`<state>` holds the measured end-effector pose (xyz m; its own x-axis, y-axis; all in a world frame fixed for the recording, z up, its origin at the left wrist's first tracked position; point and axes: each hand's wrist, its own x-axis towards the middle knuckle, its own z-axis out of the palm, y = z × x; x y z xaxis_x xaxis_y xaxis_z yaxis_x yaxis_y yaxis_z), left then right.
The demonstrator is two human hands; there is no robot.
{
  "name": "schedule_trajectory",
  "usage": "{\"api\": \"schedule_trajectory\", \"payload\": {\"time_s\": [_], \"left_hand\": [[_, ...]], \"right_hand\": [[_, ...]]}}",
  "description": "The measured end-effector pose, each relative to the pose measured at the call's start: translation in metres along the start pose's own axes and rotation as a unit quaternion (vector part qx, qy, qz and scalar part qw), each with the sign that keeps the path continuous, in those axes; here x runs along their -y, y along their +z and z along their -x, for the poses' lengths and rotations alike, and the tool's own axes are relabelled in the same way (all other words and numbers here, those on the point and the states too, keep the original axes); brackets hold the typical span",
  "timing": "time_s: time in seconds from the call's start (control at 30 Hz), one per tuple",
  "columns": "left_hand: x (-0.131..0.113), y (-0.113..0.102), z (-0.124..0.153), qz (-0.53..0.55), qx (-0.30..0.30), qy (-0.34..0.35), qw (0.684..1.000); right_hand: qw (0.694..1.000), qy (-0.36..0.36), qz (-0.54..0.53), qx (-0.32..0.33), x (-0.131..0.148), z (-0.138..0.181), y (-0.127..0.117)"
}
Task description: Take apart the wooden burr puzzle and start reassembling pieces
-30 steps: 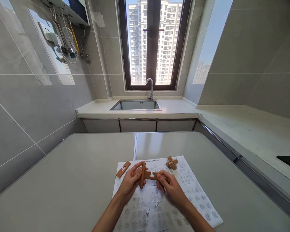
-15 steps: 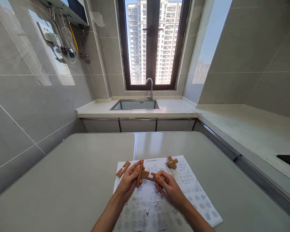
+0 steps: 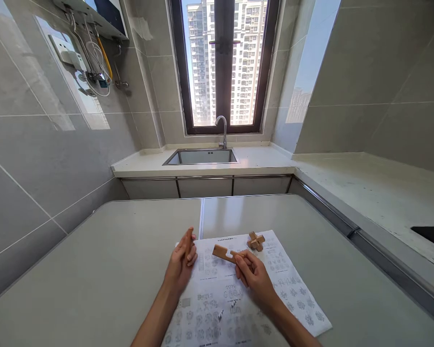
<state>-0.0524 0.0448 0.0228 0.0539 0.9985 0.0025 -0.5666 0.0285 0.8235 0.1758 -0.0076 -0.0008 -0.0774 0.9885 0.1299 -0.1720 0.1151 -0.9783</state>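
My right hand (image 3: 251, 274) is closed on one end of a notched wooden bar (image 3: 221, 252), which it holds just above a printed paper sheet (image 3: 246, 308). At the sheet's far-left corner my left hand (image 3: 181, 265) has its fingers closed round another wooden piece (image 3: 188, 239), of which only a thin strip shows between the fingers. The two pieces are apart. A small assembled wooden cross (image 3: 256, 241) lies on the sheet's far edge, just beyond my right hand. The flat wooden piece that lay at the sheet's left corner is not visible.
The sheet lies on a grey table (image 3: 112, 270) with a seam (image 3: 201, 217) down its middle. Beyond stand a counter with a steel sink (image 3: 202, 157) and tap (image 3: 223, 130) under a window. A second counter (image 3: 376, 193) runs along the right.
The two wooden pieces were crossed together between both hands; now they are separated. My left hand has moved left to the sheet's corner with one piece, and the right keeps the notched bar.
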Motion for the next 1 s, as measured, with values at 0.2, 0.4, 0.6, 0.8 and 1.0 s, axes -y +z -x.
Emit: {"api": "schedule_trajectory", "payload": {"time_s": [0.2, 0.4, 0.6, 0.8, 1.0], "left_hand": [[-0.006, -0.012, -0.009, -0.318, -0.099, 0.06, 0.941], [0.001, -0.006, -0.001, -0.568, 0.004, 0.148, 0.809], [0.005, -0.001, 0.006, -0.622, 0.084, 0.17, 0.76], [0.015, -0.005, 0.006, -0.602, 0.121, 0.147, 0.776], [0.02, -0.001, 0.01, -0.591, 0.123, 0.162, 0.781]], "right_hand": [[0.998, 0.008, 0.046, -0.033, -0.009, -0.006, -0.002], [0.99, -0.005, 0.14, -0.016, -0.01, -0.004, -0.002], [0.988, 0.005, 0.153, -0.011, -0.015, -0.004, -0.004], [0.982, 0.003, 0.187, -0.008, -0.022, -0.004, -0.006], [0.965, -0.016, 0.26, -0.017, -0.023, -0.004, -0.008]]}}
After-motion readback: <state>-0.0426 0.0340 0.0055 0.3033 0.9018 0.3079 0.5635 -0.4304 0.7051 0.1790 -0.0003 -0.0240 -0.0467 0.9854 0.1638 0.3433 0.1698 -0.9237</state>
